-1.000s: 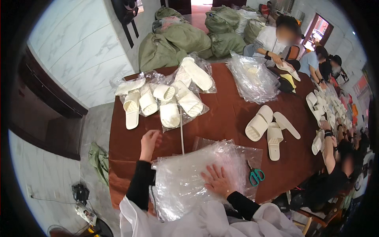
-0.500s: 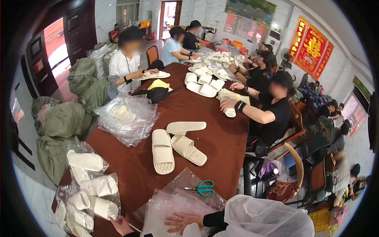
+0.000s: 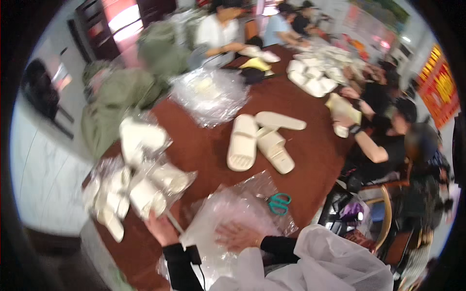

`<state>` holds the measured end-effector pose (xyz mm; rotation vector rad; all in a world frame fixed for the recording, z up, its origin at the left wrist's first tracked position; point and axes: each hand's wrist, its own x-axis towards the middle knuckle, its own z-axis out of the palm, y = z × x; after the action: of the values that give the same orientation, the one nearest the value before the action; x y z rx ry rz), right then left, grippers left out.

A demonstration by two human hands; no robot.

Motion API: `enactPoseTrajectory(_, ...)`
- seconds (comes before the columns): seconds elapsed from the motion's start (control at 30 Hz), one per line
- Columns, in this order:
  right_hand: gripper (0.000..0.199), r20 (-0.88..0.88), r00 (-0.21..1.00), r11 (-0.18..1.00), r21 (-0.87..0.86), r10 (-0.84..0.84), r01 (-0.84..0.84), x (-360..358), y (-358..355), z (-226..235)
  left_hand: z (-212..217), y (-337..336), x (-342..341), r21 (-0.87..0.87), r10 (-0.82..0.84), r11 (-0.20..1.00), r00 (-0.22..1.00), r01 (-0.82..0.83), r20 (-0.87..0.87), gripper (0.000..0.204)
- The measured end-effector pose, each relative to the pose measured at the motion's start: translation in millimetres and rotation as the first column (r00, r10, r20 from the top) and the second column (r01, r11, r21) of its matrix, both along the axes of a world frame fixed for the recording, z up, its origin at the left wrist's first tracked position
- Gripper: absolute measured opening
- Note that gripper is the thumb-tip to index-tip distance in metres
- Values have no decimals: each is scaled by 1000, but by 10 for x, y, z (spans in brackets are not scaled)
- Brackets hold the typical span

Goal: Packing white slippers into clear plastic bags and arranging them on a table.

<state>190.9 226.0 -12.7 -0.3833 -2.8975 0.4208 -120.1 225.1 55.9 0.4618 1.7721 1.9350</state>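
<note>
counter (image 3: pixel 204 153): brown-covered; view has swung partway back left over the last half second, bringing more of the near edge in. picture soft with motion.
clear bag stack (image 3: pixel 213 211): on the near side of the counter, in front of the person; it lies under the right hand as it did a second ago.
bagged slippers (image 3: pixel 145 191): grouped at the counter's left, cream, in clear film; no shift noted.
loose slippers (image 3: pixel 242 145): three, unbagged, mid-counter beyond the stack, same arrangement as before.
left hand (image 3: pixel 161 229): main change. a second ago raised over bare cloth; now down at the near end of the bagged slippers. contact likely; grip cannot be told, fingers blurred.
right hand (image 3: pixel 238 236): unchanged, palm down on the stack, grip wide, fingers spread, nothing pinched.
reading: work now seems split, left on the bagged group, right steadying the stack (judgement).
scissors (image 3: pixel 279 204): teal handles, right edge of stack, untouched.
pale strip (image 3: pixel 173 221): thin, just beside left hand.
</note>
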Motion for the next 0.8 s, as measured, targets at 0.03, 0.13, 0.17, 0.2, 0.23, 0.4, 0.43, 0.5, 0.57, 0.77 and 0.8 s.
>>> enactPoseTrajectory(0.03,63,48,999,998,-54,10,-7,28,39,2,380,21,203,307,-14,944,911,-124,412,43)
enactPoseTrajectory(0.13,59,47,998,993,-108,41,-36,49,81,322,1206,-298,450,237,-137,970,926,53,352,39)
enactPoseTrajectory(0.17,58,75,997,993,-118,16,-7,42,78,421,1338,-460,425,223,-162,971,922,86,350,37)
enactPoseTrajectory(0.2,58,103,995,992,-125,-7,20,24,78,479,1460,-642,386,209,-187,971,918,118,349,36)
enactPoseTrajectory(0.23,58,96,995,990,-140,29,-15,-1,85,483,1619,-823,362,188,-217,969,915,161,339,35)
enactPoseTrajectory(0.4,51,76,996,994,-97,-48,55,53,50,382,1703,-1445,114,174,-404,914,853,366,330,44)
enactPoseTrajectory(0.43,50,551,831,958,-271,75,93,-90,62,892,1563,-1628,35,134,-440,898,835,420,330,42)
enactPoseTrajectory(0.5,52,530,838,970,-245,130,5,101,56,641,1181,-1780,-51,20,-459,878,830,478,316,39)
enactPoseTrajectory(0.57,55,519,839,975,-215,166,-59,210,92,331,770,-1824,84,-270,-252,916,949,296,187,41)
enactPoseTrajectory(0.77,53,87,994,631,-768,-61,106,224,101,-280,326,-2141,945,-337,-64,894,659,-296,-750,53)
enactPoseTrajectory(0.8,53,27,993,536,-840,-117,86,180,131,-368,349,-2197,1154,-321,-73,898,618,-301,-783,56)
